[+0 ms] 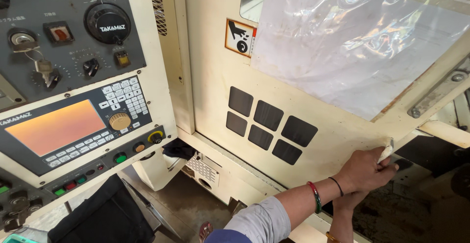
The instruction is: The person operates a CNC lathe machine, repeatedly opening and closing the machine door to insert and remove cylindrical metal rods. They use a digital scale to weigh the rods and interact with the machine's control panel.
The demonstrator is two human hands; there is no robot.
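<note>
My left hand reaches from a grey sleeve to the lower right corner of a cream machine door. Its fingers are closed over the door's lower edge, and a small white piece, possibly cloth, sticks up above them. Red-green and black bangles sit on that wrist. My right hand comes up just beneath the left one. It is mostly hidden behind it, so its grip cannot be made out.
A window covered in clear plastic film fills the door's upper part, with several black squares below it. At left is a control panel with an orange screen, knobs, buttons and hanging keys. A sandalled foot stands on the floor.
</note>
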